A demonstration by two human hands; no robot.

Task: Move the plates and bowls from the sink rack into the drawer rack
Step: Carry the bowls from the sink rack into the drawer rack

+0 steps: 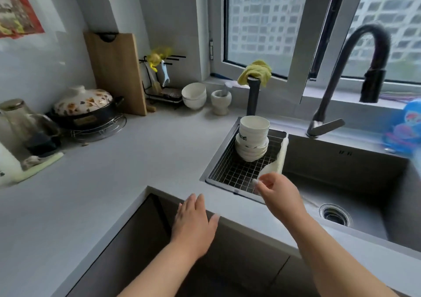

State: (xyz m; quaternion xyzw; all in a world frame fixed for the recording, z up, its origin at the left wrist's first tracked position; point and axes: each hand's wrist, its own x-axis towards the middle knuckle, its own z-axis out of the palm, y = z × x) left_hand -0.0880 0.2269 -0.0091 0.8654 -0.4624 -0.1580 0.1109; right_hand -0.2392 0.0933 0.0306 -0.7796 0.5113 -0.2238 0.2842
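A wire sink rack (237, 173) sits in the left end of the sink (341, 178). A tilted stack of white bowls (251, 140) stands at its back. A white rice paddle (276, 161) leans on the rack's right rim. My right hand (280, 194) hovers over the rack's front right corner, fingers loosely curled just below the paddle's scoop; whether they touch it is unclear. My left hand (193, 224) is spread flat over the counter's front edge, holding nothing. No plates and no drawer rack show; dark cabinet fronts (141, 246) lie below.
A black faucet (355, 78) arches over the sink. On the counter (114, 173) stand two more white bowls (194, 95), a stone mortar (220, 102), a clay pot (84, 107), a cutting board (116, 71) and glass jars (18, 121).
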